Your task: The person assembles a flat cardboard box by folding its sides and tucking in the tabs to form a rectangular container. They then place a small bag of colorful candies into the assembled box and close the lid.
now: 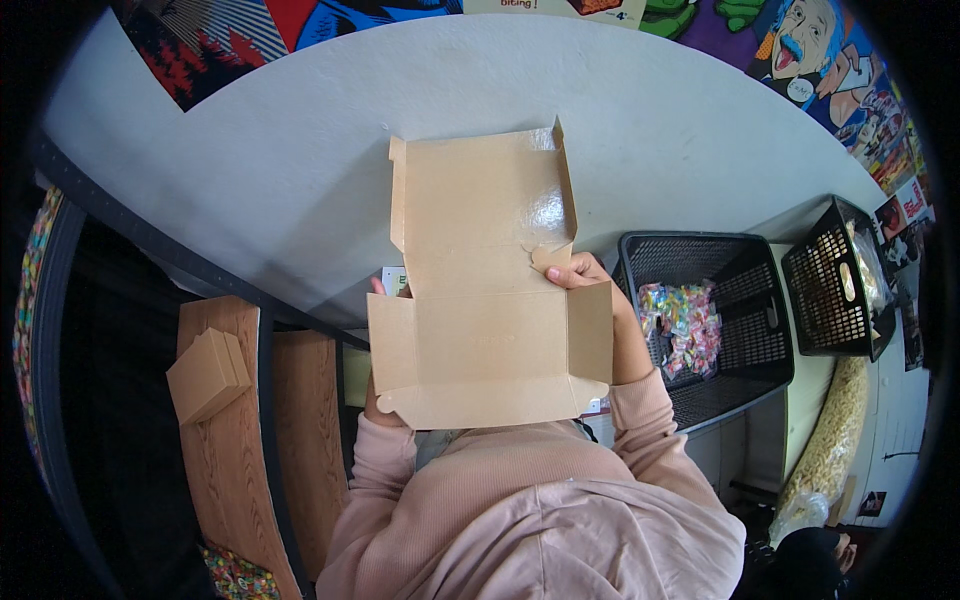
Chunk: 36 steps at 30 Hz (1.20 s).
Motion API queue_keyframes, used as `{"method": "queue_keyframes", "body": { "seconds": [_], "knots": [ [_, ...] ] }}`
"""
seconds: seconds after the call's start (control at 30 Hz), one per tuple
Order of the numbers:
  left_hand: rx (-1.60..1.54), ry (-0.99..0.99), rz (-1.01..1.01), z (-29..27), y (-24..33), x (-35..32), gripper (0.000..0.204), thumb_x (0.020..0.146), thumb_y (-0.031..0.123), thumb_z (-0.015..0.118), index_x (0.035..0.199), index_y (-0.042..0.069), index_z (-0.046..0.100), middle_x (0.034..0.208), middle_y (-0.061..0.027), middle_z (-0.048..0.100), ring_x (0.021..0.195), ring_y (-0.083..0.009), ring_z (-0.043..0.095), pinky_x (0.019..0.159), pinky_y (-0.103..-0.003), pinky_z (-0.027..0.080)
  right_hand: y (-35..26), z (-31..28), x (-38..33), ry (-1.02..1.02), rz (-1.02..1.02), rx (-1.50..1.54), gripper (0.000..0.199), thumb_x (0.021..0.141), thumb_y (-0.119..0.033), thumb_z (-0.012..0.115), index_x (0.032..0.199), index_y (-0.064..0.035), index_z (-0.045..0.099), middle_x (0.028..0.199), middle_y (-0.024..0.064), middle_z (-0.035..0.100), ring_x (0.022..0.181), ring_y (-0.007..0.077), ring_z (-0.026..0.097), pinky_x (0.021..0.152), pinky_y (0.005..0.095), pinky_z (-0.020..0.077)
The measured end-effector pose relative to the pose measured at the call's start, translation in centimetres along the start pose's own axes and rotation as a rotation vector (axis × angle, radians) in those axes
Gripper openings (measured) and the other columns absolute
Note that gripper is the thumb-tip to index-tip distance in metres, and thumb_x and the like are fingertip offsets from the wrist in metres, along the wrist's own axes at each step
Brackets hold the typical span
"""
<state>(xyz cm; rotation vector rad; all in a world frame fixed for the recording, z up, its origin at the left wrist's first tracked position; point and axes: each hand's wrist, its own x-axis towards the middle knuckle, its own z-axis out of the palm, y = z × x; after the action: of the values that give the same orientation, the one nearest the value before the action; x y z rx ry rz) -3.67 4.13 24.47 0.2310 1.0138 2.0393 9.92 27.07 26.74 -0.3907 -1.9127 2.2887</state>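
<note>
An unfolded brown cardboard box is held up in front of my chest, its inside facing me. Its lid panel stretches away at the top, and the side flaps stand partly raised. My right hand pinches the right edge by the fold between lid and base, thumb on the inner face near a small bent tab. On the other side, my left hand supports the box from behind; a fingertip shows at the left edge, and the cardboard hides most of its fingers.
A black plastic crate with colourful wrapped sweets stands at right. Beyond it is a smaller black basket with clear bags. A long clear bag of pale pieces lies lower right. Folded brown boxes rest on a wooden shelf at left.
</note>
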Motion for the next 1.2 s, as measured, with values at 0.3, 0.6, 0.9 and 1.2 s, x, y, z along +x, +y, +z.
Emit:
{"method": "queue_keyframes", "body": {
  "seconds": [0.3, 0.6, 0.9, 1.2],
  "knots": [
    [-0.294, -0.097, -0.056, -3.1, -2.6, -1.7, 0.074, 0.08, 0.065, 0.033, 0.127, 0.008, 0.036, 0.121, -0.0051, 0.045, 0.109, -0.0186, 0.044, 0.091, -0.033, 0.037, -0.1, 0.1, -0.2, 0.139, -0.065, -0.314, 0.031, 0.084, -0.024, 0.058, 0.068, 0.0021, 0.063, 0.058, 0.0019, 0.057, 0.052, 0.0053, 0.049, 0.046, 0.0216, 0.0397],
    [0.264, -0.354, -0.043, -2.4, -2.4, -1.8, 0.079, 0.08, 0.054, 0.047, 0.131, -0.001, 0.024, 0.13, -0.0129, 0.035, 0.117, -0.019, 0.037, 0.095, -0.034, 0.034, -0.1, 1.0, -0.4, 0.196, -0.152, -0.311, 0.039, 0.085, -0.031, 0.054, 0.068, 0.0034, 0.061, 0.055, -0.0001, 0.053, 0.051, 0.0058, 0.046, 0.046, 0.0213, 0.0382],
    [0.424, -0.191, 0.042, -0.4, -2.5, -1.0, 0.037, 0.09, 0.022, 0.047, 0.117, -0.004, 0.044, 0.11, -0.0054, 0.052, 0.099, -0.0098, 0.047, 0.086, -0.025, 0.037, 6.8, -0.8, -4.1, 0.242, -0.068, 0.403, 0.059, 0.088, -0.049, 0.034, 0.111, 0.0022, 0.049, 0.099, 0.0071, 0.057, 0.085, 0.0135, 0.054, 0.075, 0.0267, 0.0429],
    [0.481, -0.198, 0.09, -0.7, -3.0, -0.9, 0.033, 0.091, 0.02, 0.045, 0.115, -0.002, 0.045, 0.105, -0.003, 0.053, 0.095, -0.0081, 0.047, 0.084, -0.024, 0.037, 4.1, -0.1, -5.8, -0.136, -0.173, 0.027, 0.04, 0.084, -0.038, 0.053, 0.086, 0.0004, 0.063, 0.076, 0.0008, 0.06, 0.074, 0.0068, 0.052, 0.066, 0.0233, 0.043]
  ]
}}
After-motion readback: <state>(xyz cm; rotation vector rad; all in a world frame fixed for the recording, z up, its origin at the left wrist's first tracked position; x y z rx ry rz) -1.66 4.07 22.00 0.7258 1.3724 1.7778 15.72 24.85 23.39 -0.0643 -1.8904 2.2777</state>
